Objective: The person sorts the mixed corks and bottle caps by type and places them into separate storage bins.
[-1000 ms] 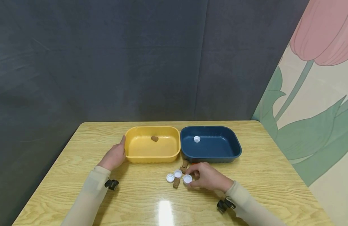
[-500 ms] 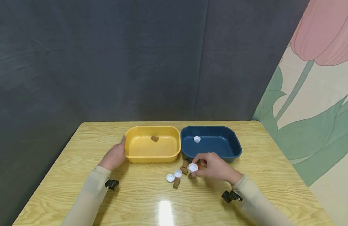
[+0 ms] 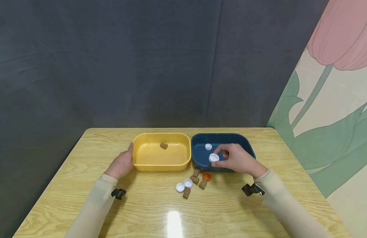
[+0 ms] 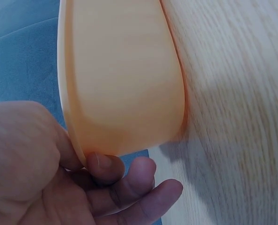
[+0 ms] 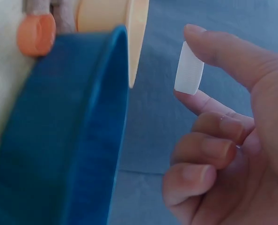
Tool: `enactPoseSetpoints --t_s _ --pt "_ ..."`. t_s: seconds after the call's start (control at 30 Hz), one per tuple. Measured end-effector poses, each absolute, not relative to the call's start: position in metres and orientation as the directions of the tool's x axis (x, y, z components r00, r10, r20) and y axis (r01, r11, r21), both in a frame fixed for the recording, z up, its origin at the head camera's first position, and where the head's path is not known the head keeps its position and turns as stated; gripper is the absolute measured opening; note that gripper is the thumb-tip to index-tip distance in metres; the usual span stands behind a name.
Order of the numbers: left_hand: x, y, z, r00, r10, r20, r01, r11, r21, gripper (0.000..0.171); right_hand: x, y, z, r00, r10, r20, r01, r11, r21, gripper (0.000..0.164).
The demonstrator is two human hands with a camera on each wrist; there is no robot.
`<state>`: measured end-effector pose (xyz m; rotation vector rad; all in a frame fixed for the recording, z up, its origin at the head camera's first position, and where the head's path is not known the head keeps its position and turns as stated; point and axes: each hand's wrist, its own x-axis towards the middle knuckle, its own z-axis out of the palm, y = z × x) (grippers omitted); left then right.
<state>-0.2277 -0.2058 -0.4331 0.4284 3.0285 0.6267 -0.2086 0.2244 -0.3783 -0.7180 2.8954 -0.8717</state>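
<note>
My right hand (image 3: 240, 160) pinches a white bottle cap (image 3: 214, 158) between thumb and index finger, above the front part of the blue tray (image 3: 198, 162). In the right wrist view the cap (image 5: 189, 69) is seen side-on, apart from the tray wall (image 5: 59, 126). My left hand (image 3: 121, 164) holds the left end of the yellow tray (image 3: 161, 166). The left wrist view shows the thumb side and index finger at its rim (image 4: 66, 89), with the other fingers loose below. One cork (image 3: 164, 145) lies in the yellow tray and one white cap (image 3: 208, 146) in the blue tray.
On the table before the trays lie two white caps (image 3: 180, 187), an orange cap (image 3: 206, 176) and several corks (image 3: 186, 192). The trays stand side by side. A dark cloth (image 3: 147, 66) hangs behind the table, with a flower-painted wall (image 3: 335, 132) at right.
The right hand has lifted a white cap from the pile and carried it up and right over the blue tray. The orange cap is uncovered. My left hand has stayed at the yellow tray.
</note>
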Motion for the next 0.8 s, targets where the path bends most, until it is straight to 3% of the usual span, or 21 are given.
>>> enactPoseSetpoints --t_s 0.8 --pt "-0.227 -0.204 -0.431 -0.968 0.250 0.009 0.234 0.894 0.382 0.059 -0.279 0.247 -0.361 -0.925 -0.380 0.031 -0.344 0.799 -0.493 0.036"
